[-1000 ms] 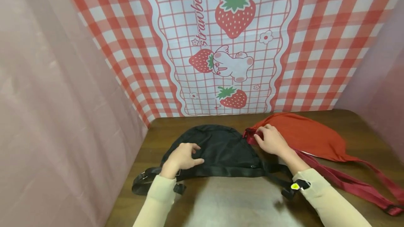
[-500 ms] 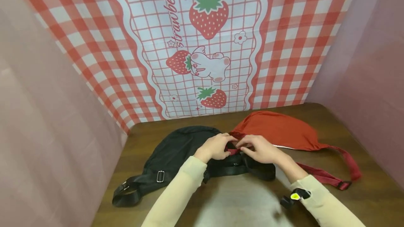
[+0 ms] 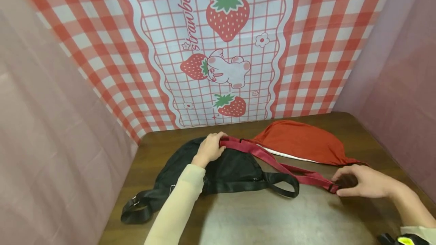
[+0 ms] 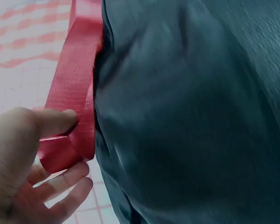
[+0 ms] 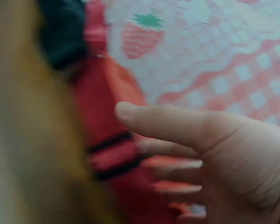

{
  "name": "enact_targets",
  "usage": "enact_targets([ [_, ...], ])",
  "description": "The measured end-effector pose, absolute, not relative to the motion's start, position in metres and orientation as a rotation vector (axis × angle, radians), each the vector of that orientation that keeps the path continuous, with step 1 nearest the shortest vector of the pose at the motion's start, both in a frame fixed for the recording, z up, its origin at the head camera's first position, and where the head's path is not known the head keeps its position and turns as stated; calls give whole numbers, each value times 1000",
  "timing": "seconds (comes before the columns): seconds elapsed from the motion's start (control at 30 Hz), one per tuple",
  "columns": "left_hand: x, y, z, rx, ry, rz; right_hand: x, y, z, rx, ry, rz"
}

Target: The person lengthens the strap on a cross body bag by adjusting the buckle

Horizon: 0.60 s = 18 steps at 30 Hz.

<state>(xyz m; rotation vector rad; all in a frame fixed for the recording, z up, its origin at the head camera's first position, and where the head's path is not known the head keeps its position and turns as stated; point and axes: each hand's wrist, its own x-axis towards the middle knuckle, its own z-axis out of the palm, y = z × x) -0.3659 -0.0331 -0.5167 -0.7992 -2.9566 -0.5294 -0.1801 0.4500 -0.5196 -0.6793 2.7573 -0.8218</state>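
Observation:
My left hand [image 3: 208, 149] pinches one end of the crimson strap [image 3: 240, 146] above the black waist bag [image 3: 235, 166]. In the left wrist view, the thumb presses on the folded strap [image 4: 77, 93] beside the black fabric [image 4: 177, 116]. From there the strap slopes down to the right, ending near my right hand [image 3: 369, 182]. This hand is held in a loose C beside the strap's black slider [image 3: 332, 188]. The right wrist view shows its thumb [image 5: 163, 123] apart from the strap and its fingers extended behind. The orange-red waist bag [image 3: 303, 143] lies behind the strap.
A brown wooden table [image 3: 163, 141] bears both bags. The black bag's strap loops [image 3: 286, 190] lie along its front and at its left end. A strawberry-patterned checked cloth [image 3: 228, 48] hangs behind, with pink curtains [image 3: 395, 78] at both sides.
My hands have parted from between the bags: the left moved left with the crimson strap end, the right went far right. The strap now stretches across in front of the orange-red bag.

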Motion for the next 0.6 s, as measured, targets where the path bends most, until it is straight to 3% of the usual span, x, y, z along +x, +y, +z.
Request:
enact_targets([
  [0.17,-368,-40,-511,-787,-2971,-462,-176,436,-533,-840,2793,-951],
  [0.4,-365,-43,-515,-752,-2805,-417,-177,448,-507,-721,2851,-1485],
  [0.6,-367,-42,-517,-729,-2540,-1180,-183,448,-484,-494,3132,-1620],
])
